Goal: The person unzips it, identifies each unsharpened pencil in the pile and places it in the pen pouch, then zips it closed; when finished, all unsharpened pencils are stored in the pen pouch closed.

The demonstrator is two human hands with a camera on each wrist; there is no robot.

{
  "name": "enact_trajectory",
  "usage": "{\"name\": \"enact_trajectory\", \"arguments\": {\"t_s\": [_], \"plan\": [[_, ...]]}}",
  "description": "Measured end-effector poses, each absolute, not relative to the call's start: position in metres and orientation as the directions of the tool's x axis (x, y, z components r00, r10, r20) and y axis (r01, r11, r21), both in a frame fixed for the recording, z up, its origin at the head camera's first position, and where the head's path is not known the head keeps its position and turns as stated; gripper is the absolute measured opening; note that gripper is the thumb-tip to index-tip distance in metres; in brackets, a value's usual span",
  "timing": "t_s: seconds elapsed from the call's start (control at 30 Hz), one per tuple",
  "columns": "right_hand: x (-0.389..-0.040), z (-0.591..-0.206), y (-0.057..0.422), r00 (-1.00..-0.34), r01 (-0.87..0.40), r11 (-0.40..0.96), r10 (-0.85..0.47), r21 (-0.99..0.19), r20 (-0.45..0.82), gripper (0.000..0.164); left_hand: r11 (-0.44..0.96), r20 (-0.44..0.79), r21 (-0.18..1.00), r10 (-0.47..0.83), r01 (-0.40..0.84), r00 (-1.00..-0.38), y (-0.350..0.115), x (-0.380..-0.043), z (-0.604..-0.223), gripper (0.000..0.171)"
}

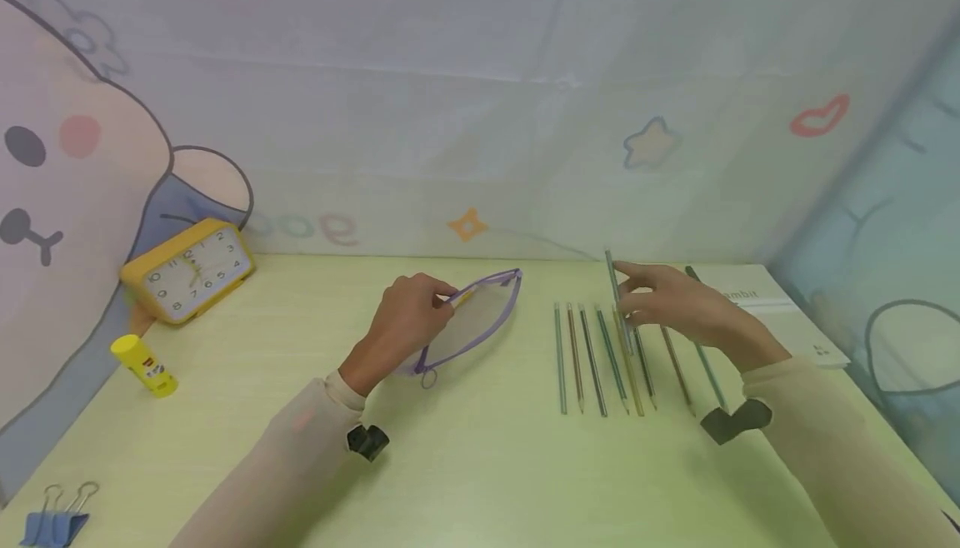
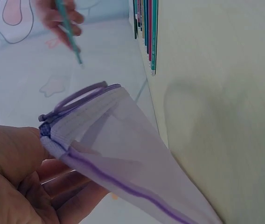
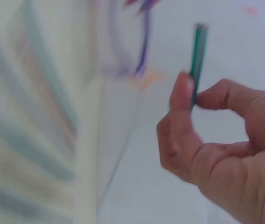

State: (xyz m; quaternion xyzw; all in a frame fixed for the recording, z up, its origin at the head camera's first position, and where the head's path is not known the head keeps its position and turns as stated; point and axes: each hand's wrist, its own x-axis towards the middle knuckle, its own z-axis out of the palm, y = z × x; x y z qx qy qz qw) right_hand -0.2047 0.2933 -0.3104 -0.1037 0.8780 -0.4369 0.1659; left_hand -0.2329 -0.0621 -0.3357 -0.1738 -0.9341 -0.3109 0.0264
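Observation:
At the middle of the table my left hand (image 1: 408, 312) pinches the edge of a mesh zip pouch (image 2: 123, 135) with purple trim. The pouch's mouth gapes towards the right, and a small ring hangs from its near end. Thumb and fingers of my right hand (image 1: 675, 302) pinch a green pencil (image 3: 198, 56), held upright above a row of pencils. Several pencils lie side by side below it, the leftmost a green pencil (image 1: 560, 365). Part of the row is hidden behind the right hand.
A white booklet or box (image 1: 795, 323) lies behind the right forearm. On the left are a yellow clock (image 1: 187, 269), a yellow glue stick (image 1: 146, 366) and blue binder clips (image 1: 54, 529). A printed cloth wall (image 1: 420, 115) stands along the table's back edge.

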Motion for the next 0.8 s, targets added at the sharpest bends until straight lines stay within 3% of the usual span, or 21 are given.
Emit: {"name": "enact_trajectory", "arguments": {"t_s": [0.17,0.4,0.57,0.8], "plan": [[-0.198,-0.303,0.255,-0.844,0.04,0.391,-0.479,-0.919,-0.24,0.074,0.741,0.152,0.574,0.322,0.349,-0.935,-0.061,-0.233,-0.337,0.035],[-0.211,-0.319,0.199,-0.738,0.181,0.23,-0.611,-0.956,-0.287,0.077,0.736,0.155,0.573,0.334,0.36,-0.93,-0.059,-0.235,-0.337,0.034],[-0.228,-0.333,0.163,-0.749,0.22,0.23,-0.583,-0.948,-0.316,0.078,0.749,0.126,0.569,0.329,0.34,-0.936,-0.056,-0.235,-0.336,0.033],[-0.252,-0.346,0.129,-0.809,0.164,0.364,-0.483,-0.917,-0.336,0.05,0.749,0.13,0.564,0.335,0.347,-0.933,-0.057,-0.237,-0.336,0.031]]}}
